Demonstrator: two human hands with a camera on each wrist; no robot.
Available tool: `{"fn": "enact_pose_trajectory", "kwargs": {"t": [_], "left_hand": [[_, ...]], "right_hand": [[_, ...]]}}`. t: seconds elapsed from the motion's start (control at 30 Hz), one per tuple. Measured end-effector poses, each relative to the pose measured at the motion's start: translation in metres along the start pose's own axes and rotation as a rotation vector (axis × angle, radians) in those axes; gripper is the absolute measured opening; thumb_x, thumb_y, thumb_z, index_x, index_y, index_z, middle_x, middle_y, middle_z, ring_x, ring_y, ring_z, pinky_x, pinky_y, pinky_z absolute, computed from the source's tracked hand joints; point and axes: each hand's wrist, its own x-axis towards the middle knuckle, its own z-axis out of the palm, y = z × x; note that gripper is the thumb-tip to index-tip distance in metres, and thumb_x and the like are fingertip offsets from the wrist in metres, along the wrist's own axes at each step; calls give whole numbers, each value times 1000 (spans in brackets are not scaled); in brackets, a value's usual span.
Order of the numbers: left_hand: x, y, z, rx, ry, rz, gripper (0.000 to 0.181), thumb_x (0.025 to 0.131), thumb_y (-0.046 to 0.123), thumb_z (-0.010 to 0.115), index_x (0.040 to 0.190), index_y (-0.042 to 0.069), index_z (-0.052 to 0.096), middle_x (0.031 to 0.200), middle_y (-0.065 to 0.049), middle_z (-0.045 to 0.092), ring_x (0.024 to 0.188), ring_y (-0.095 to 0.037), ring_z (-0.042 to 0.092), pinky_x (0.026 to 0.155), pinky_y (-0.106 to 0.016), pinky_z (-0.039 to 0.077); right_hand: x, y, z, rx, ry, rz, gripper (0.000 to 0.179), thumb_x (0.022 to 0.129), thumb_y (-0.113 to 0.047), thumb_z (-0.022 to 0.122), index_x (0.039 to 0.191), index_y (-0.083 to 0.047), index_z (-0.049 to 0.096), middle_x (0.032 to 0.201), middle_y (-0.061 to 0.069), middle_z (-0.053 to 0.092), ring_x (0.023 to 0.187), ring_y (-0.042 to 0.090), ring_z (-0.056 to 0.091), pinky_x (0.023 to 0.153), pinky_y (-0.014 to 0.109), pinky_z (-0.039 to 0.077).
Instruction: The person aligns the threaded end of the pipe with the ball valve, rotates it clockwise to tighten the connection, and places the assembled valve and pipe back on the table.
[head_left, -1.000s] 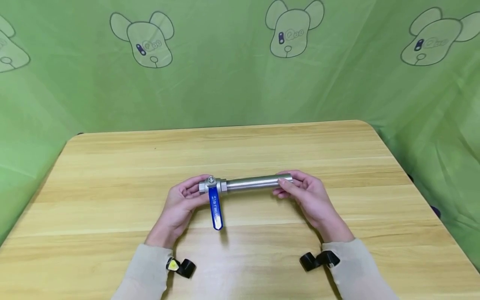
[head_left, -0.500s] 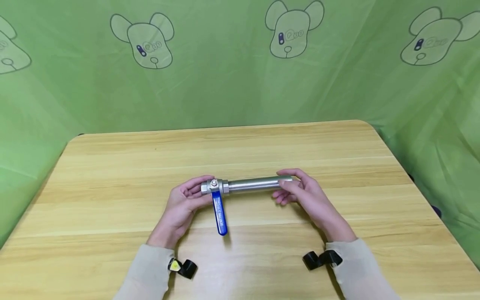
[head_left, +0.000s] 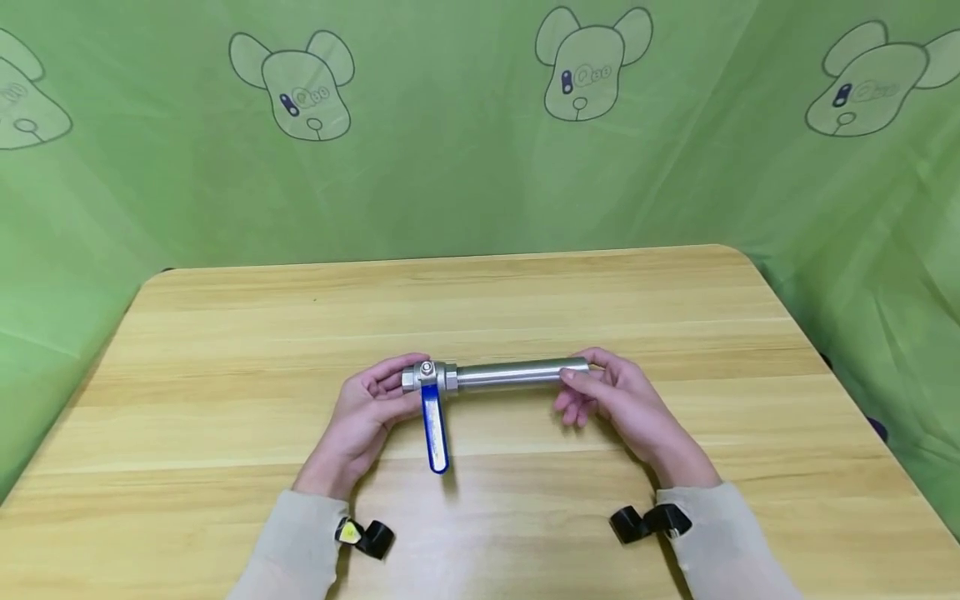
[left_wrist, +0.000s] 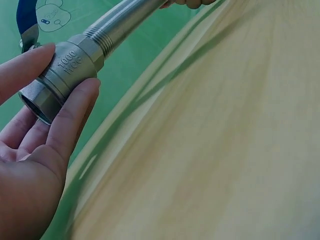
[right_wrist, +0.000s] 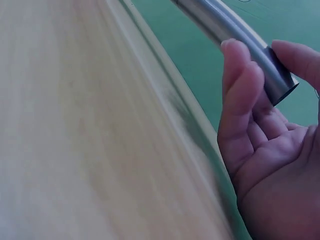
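My left hand (head_left: 363, 417) grips a steel ball valve (left_wrist: 65, 67) by its body, thumb on one side and fingers on the other. The valve's blue lever handle (head_left: 435, 429) points toward me. A shiny metal pipe (head_left: 510, 372) extends rightward from the valve, in line with it. Exposed threads (left_wrist: 97, 40) show on the pipe beside the valve's hexagonal end in the left wrist view. At the pipe's far end, my right hand (head_left: 626, 400) pinches it between thumb and fingers. The pipe's open end (right_wrist: 286, 94) shows in the right wrist view.
Beneath the hands lies a wood-grain table (head_left: 225, 358) with rounded far corners. A green curtain (head_left: 450, 167) with printed mouse-like heads hangs behind and beside it. Black wrist devices (head_left: 367, 537) sit at both sleeves.
My right hand's fingers have shifted on the pipe, its lower fingers now hanging lower. The left hand keeps its hold on the valve, and the lever has moved slightly toward me.
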Motion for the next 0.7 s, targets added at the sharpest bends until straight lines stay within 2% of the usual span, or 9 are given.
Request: {"fn": "enact_pose_trajectory", "kwargs": {"t": [0.17,0.33,0.43,0.57,0.7], "left_hand": [[0,1,-1,6,-9,-7,63,85,-18,70,146,-8,57,121,-2,80,107,-14,78,92,-26,68],[-1,1,-3,9,-7,-16,63,89,-15,68,150,-9,54,123,-2,79,107,-14,77,92,-27,68],[0,1,-4,6,-9,-12,63,90,-15,67,151,-9,52,124,-2,79,107,-14,77,92,-27,68],[0,0,-4,3,-15,-18,63,90,-14,67,151,-9,52,125,-3,80,107,-14,77,92,-28,68],[1,-1,-4,2,-11,-32,62,91,-13,67,152,-7,52,126,-4,80,105,-15,78,94,-30,68]], "right_hand": [[1,-1,5,-65,71,35,28,112,-28,59,116,-1,61,79,5,80,64,15,72,59,28,64],[1,-2,13,-138,249,35,34,107,-28,69,119,4,71,89,-3,76,76,14,72,71,26,65],[1,-3,17,-170,323,47,37,105,-30,72,121,3,74,91,-6,70,80,12,66,74,23,61],[2,-5,19,-162,345,79,40,104,-33,74,118,4,74,83,-5,67,74,12,62,66,22,57],[2,-4,18,-122,314,73,43,107,-34,68,127,4,70,83,-4,75,65,10,66,60,23,62]]}}
